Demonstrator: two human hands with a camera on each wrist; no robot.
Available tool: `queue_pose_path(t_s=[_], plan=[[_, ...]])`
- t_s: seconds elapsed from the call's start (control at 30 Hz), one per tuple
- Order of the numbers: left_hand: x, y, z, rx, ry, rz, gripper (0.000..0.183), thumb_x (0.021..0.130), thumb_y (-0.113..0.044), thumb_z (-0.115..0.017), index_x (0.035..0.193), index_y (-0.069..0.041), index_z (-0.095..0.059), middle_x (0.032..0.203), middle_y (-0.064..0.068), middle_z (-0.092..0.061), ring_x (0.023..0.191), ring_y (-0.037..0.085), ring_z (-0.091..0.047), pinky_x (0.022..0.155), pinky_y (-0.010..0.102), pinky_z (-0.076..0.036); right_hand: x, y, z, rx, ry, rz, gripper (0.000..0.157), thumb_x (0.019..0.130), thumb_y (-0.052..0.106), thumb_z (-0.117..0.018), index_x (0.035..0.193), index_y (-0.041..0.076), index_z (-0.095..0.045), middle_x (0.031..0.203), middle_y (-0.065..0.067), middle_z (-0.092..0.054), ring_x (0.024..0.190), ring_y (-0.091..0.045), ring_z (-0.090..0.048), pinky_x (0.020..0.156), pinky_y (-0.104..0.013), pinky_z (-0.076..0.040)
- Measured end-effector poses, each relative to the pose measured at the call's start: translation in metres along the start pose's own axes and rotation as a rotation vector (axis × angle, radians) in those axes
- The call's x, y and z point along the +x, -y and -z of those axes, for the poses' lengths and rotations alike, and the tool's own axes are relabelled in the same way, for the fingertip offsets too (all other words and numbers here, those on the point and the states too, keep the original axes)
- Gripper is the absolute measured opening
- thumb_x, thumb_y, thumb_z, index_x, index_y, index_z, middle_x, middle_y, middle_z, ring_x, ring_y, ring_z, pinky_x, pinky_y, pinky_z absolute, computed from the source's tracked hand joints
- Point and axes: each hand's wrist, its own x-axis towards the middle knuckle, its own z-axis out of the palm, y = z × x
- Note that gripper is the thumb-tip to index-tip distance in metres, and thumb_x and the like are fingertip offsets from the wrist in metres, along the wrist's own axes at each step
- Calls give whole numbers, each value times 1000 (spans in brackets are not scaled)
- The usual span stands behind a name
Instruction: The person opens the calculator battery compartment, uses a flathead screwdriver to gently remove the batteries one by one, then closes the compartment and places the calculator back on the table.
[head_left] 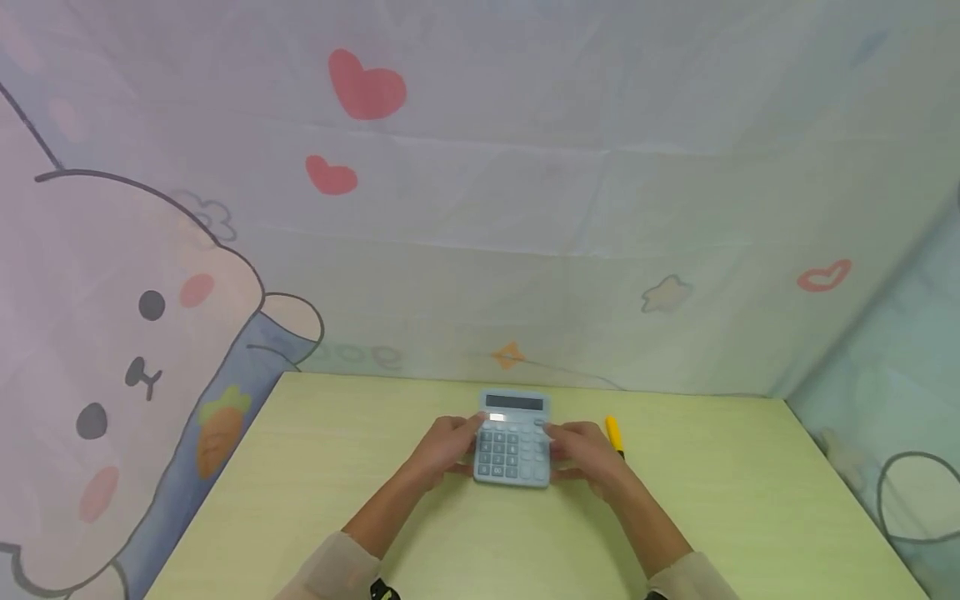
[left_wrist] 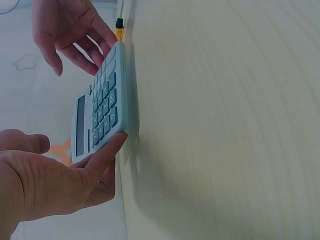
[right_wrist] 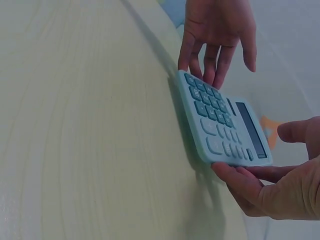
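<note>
A pale blue calculator [head_left: 512,442] is between the two hands, its screen at the far end and its keys facing up. My left hand [head_left: 444,450] is at its left side; in the left wrist view the fingertips [left_wrist: 119,140] touch the edge from beneath while the thumb stands raised off it. At the opposite side is my right hand [head_left: 588,454]. Its fingers [right_wrist: 232,175] extend along and under the right edge, with the thumb lifted apart from the calculator in the right wrist view. A shadow falls on the tabletop beside the calculator's near edge.
Just beyond the right hand lies a slim yellow-and-black object [head_left: 614,433], partly hidden by that hand. The light wooden table [head_left: 337,467] ends at the back against a printed cloth [head_left: 480,208] with hearts and a cartoon animal. More cloth hangs at the right.
</note>
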Motion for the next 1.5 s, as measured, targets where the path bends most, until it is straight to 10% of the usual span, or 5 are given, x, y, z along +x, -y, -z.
queue_pose_path(t_s=[1.5], plan=[[-4,-18,-14,17,-221,-89,57,103,-46,-48,135,1,-55,123,16,-60,112,31,-59,92,47,-52,-12,19,-9,57,-106,101,48,101,30,-58,134,-5,-54,133,-21,-54,122,-40,-53,97,-53,-48]])
